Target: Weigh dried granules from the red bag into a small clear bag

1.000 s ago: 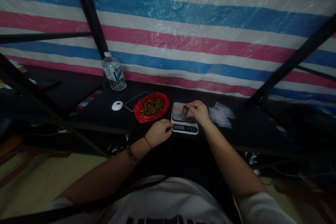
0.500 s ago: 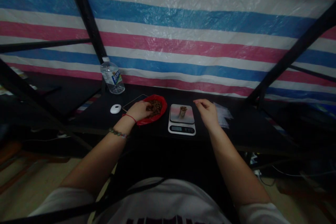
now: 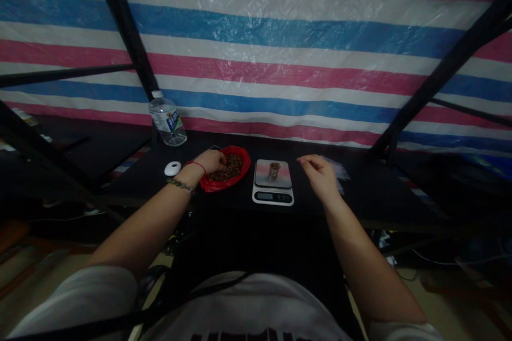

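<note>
My left hand [image 3: 213,161] is at the left side of a red plastic bag [image 3: 245,168], its fingers bunched over the small brown pieces [image 3: 232,167] inside. Whatever those fingers pinch is too small or hidden to make out. A white digital kitchen scale [image 3: 273,196] lies to the right of the bag. On its shiny plate stands a small brownish cup-like container [image 3: 274,170]. Just right of the scale my right hand [image 3: 320,175] hovers, thumb and fingers drawn together with nothing visible in them. Clear plastic bags [image 3: 339,170] lie partly behind it.
A clear plastic bottle [image 3: 168,120] with a white cap stands at the back left. A white oval object [image 3: 173,168] is near my left wrist. Black metal posts [image 3: 128,26] slant up on both sides. Striped plastic sheeting [image 3: 272,74] hangs behind the black table [image 3: 384,192].
My left hand has drawn back leftward from the middle of the brown pieces, so more of them show. My right hand stays beside the scale. The view has shifted slightly.
</note>
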The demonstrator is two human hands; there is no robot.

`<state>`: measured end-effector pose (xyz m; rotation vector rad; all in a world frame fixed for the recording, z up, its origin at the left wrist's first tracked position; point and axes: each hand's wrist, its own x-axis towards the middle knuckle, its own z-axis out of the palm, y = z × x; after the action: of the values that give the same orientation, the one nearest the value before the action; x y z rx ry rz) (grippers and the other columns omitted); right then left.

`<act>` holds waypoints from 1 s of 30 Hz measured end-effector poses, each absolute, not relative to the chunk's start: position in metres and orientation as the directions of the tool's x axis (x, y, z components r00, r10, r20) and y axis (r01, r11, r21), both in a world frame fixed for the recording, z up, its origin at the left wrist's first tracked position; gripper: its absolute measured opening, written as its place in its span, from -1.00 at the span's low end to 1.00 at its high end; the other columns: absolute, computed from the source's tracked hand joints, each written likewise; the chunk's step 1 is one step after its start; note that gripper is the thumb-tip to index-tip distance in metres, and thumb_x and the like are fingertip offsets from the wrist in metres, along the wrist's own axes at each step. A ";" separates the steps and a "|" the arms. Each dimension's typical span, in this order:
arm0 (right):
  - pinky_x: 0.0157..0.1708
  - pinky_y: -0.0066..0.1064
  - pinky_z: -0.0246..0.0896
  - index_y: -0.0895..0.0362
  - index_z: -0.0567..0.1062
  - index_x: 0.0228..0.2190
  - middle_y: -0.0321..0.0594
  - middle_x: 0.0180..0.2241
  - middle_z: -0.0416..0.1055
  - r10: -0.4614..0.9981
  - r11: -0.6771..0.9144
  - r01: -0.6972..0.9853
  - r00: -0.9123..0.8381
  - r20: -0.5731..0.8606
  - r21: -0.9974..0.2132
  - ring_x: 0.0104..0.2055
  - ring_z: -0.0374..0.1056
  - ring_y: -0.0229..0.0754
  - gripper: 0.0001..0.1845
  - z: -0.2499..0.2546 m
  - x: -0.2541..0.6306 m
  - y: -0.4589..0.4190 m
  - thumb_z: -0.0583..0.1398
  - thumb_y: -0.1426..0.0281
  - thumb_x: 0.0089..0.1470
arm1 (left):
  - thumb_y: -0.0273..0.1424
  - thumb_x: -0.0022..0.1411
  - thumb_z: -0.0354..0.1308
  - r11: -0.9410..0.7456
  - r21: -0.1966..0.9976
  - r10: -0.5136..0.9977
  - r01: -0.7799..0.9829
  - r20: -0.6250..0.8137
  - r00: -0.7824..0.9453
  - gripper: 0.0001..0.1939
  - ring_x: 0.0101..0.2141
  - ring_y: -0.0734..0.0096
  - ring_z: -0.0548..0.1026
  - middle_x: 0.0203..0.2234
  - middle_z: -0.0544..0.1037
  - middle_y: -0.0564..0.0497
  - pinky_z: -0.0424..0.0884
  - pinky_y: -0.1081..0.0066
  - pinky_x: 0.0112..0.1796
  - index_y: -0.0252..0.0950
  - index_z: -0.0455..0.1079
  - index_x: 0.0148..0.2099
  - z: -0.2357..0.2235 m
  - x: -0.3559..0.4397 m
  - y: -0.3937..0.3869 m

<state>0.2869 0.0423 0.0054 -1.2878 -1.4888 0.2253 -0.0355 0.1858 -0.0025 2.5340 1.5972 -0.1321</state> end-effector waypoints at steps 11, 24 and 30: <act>-0.20 -0.28 0.23 0.13 0.57 -0.41 -0.16 -0.34 0.52 0.812 0.360 0.572 0.196 0.549 -0.737 -0.25 0.40 -0.10 -0.75 -0.002 0.294 0.049 0.16 0.25 0.04 | -0.43 0.06 0.07 -0.477 0.030 0.871 0.879 -0.116 0.477 -0.69 -0.26 0.36 0.54 -0.24 0.61 0.01 0.37 0.52 -0.24 -0.19 0.54 -0.17 -0.001 -0.032 0.191; -0.19 -0.26 0.24 0.11 0.58 -0.39 -0.17 -0.33 0.54 0.851 0.305 0.551 0.208 0.481 -0.777 -0.24 0.41 -0.09 -0.72 -0.004 0.301 0.051 0.15 0.22 0.02 | -0.40 0.10 0.08 -0.528 -0.060 0.848 0.847 -0.084 0.523 -0.72 -0.23 0.36 0.52 -0.21 0.60 0.04 0.35 0.51 -0.19 -0.15 0.54 -0.16 0.000 -0.021 0.195; -0.26 -0.29 0.23 0.13 0.59 -0.38 -0.17 -0.35 0.54 0.873 0.278 0.570 0.185 0.450 -0.773 -0.29 0.40 -0.10 -0.69 -0.005 0.301 0.051 0.14 0.21 0.02 | -0.39 0.14 0.07 -0.573 -0.053 0.819 0.818 -0.059 0.571 -0.69 -0.18 0.32 0.52 -0.18 0.60 0.02 0.34 0.48 -0.13 -0.13 0.54 -0.11 0.004 -0.014 0.192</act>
<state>0.3008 0.0510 -0.0050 -1.4040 -1.4978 0.3634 -0.0143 0.1917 0.0044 2.8013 1.4598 -0.1206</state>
